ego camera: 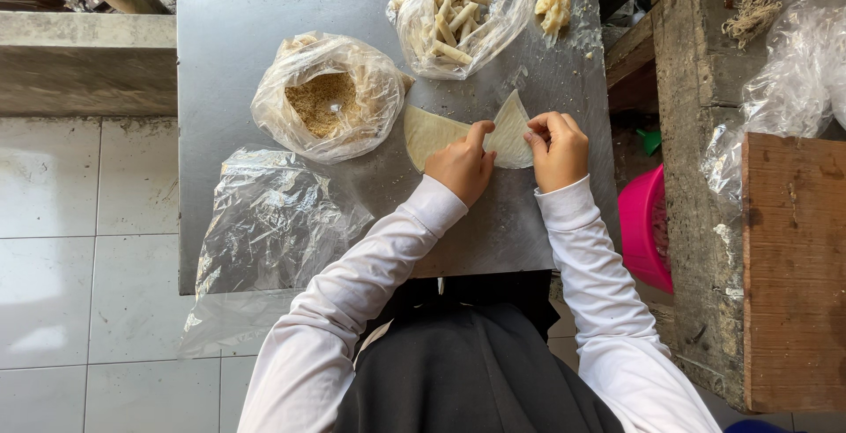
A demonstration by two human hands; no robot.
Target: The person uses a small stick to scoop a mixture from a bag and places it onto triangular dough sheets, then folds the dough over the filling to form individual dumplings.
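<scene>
1. A pale dough wrapper [436, 133] is laid on the metal table [229, 54], just below two opened plastic bags.
2. Its raised right flap is pinched by the right hand [557, 149], fingers pressed together on the edge.
3. The middle of the wrapper is pinned flat by the left hand [463, 165], thumb extended.
4. The fold is best kept taut and creased evenly, so tearing is avoided.
</scene>
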